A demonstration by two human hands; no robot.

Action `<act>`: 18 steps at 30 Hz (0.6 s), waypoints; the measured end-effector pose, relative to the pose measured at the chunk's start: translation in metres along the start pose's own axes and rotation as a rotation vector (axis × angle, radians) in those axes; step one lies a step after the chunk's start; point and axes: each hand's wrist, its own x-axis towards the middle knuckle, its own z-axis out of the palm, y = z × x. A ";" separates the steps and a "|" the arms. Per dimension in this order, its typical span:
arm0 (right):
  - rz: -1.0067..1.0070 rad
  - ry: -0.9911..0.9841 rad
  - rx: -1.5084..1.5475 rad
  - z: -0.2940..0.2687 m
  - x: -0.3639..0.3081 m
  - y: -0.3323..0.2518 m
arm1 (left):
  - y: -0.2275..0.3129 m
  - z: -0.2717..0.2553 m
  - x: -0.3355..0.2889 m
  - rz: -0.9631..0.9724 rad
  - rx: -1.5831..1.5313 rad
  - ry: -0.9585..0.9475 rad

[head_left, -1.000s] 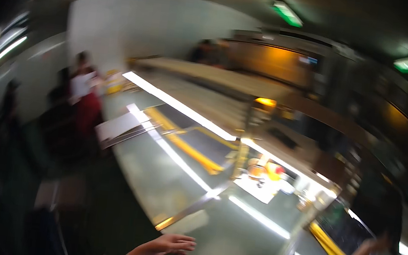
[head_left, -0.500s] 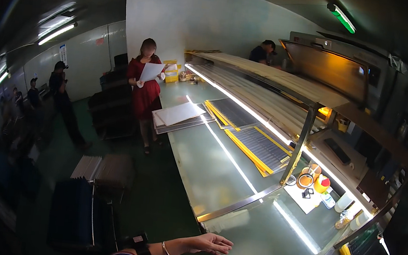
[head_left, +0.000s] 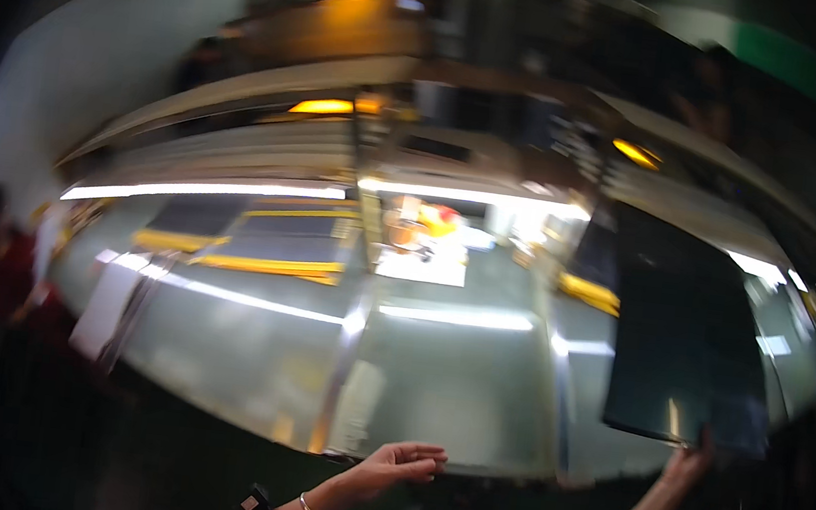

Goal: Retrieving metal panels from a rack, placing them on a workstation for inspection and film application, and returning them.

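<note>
white sheet (head_left: 423, 271): near desk (head_left: 453, 391) back edge | pale board (head_left: 102, 314): front edge, left | person in red (head_left: 8, 268): by front left corner

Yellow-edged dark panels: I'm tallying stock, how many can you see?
3: leftmost panel, second panel beside it, right panel partly behind the sheet in the right hand. More may be hidden.

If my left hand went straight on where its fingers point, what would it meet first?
Your left hand points rightward along the near edge of the smooth grey-green tabletop; the way looks free until, probably, your bare right forearm, below the large dark rectangular panel. Blur leaves depth unclear.
</note>
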 end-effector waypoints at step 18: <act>0.618 0.216 -0.109 -0.020 -0.353 0.049 | -0.086 0.000 -0.013 -0.269 -0.219 0.193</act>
